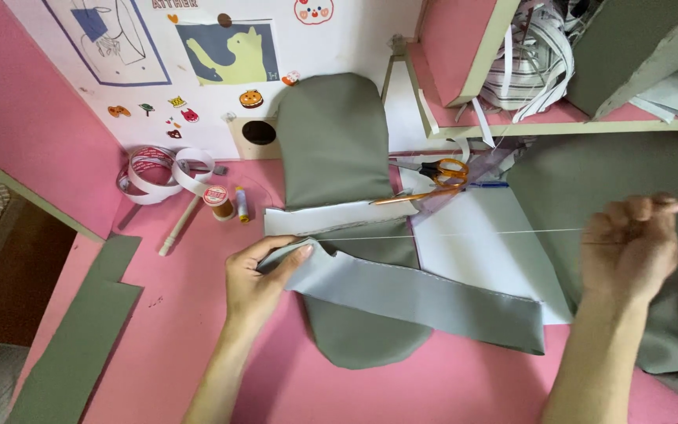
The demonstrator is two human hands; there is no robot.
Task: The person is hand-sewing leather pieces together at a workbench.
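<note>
- Left hand (256,279): on the pink table (190,314), thumb and fingers pinching the left end of the grey fabric strip (417,298), holding it down at the strip's fold.
- Right hand (629,247): raised to the right of the strip, fingers curled together, tips pinching the white thread (449,234).
- Thread: pulled taut, running level from the strip's left end across to the right hand, just above the strip.
- Strip: lying slantwise across the long olive-green fabric piece (335,157), lower right end on the white sheet (488,251).
- Olive piece: rounded at both ends, passing under the strip, upper part reaching toward the wall.
- Orange-handled scissors (433,182): above the strip, right of the olive piece.
- Thread spool (217,200) and small yellow tube (241,204): upper left of the strip, near the tape rolls (162,173).
- More olive fabric (629,180): right of the strip, under the right hand.
- Needle: cannot tell.
</note>
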